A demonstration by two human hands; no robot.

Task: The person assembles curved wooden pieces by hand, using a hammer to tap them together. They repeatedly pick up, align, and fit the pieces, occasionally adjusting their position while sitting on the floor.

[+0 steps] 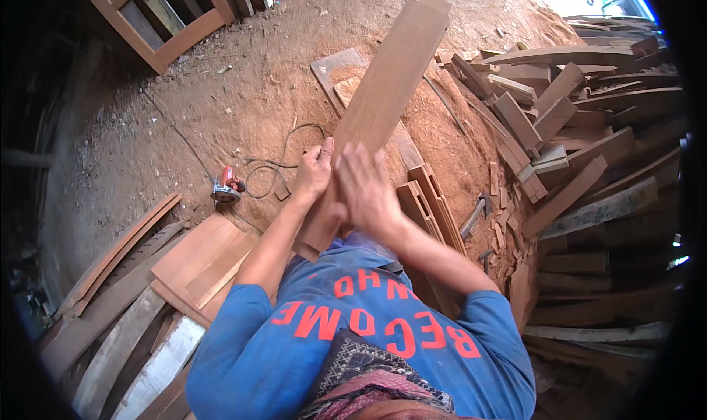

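A long reddish-brown wooden board [387,81] slants away from my lap, its far end narrowing to a short tongue. My left hand [315,172] grips the board's left edge, thumb on top and fingers partly hidden. My right hand [368,191] lies over the board's upper face with its fingers stretched out, smeared by motion. Beneath the board, a worn plank [335,70] rests on the sawdust. Slotted wooden pieces [427,206] stand just right of my right hand.
A red power saw [227,184] with a looping cord lies on the ground at left. To the right are a hammer [475,215] and a large heap of wood offcuts [545,118]. Panels [202,261] and planks are at lower left; a wooden frame [195,37] stands farther off.
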